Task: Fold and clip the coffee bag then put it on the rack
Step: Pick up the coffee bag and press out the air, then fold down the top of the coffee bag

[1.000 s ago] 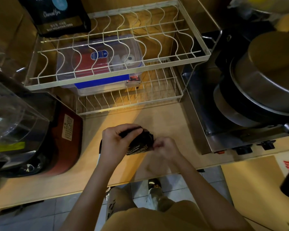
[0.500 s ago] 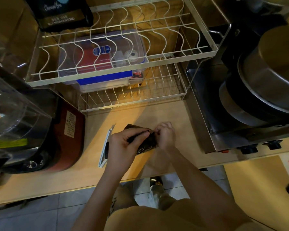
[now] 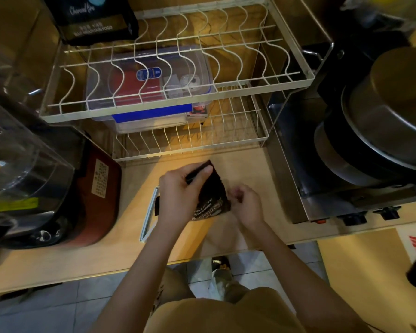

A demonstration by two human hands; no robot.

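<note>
A small black coffee bag (image 3: 211, 195) with white lettering lies on the wooden counter (image 3: 235, 164) just in front of the rack. My left hand (image 3: 178, 195) covers its left part and pinches its far top edge. My right hand (image 3: 246, 204) is at the bag's right edge, fingers curled against it. A long white clip (image 3: 149, 213) lies on the counter left of my left hand, partly hidden by it. The white two-tier wire rack (image 3: 175, 109) stands behind the bag.
A second black coffee bag (image 3: 94, 18) stands on the rack's upper back left. A clear lidded box (image 3: 151, 92) sits on the lower tier. A blender with a red base (image 3: 99, 198) is at left; a stove with stacked metal pots (image 3: 382, 131) at right.
The bag has been turned and stretched out toward the rack, and my left hand moved up to its far edge. My right hand dropped to the bag's right side. The white clip came into view.
</note>
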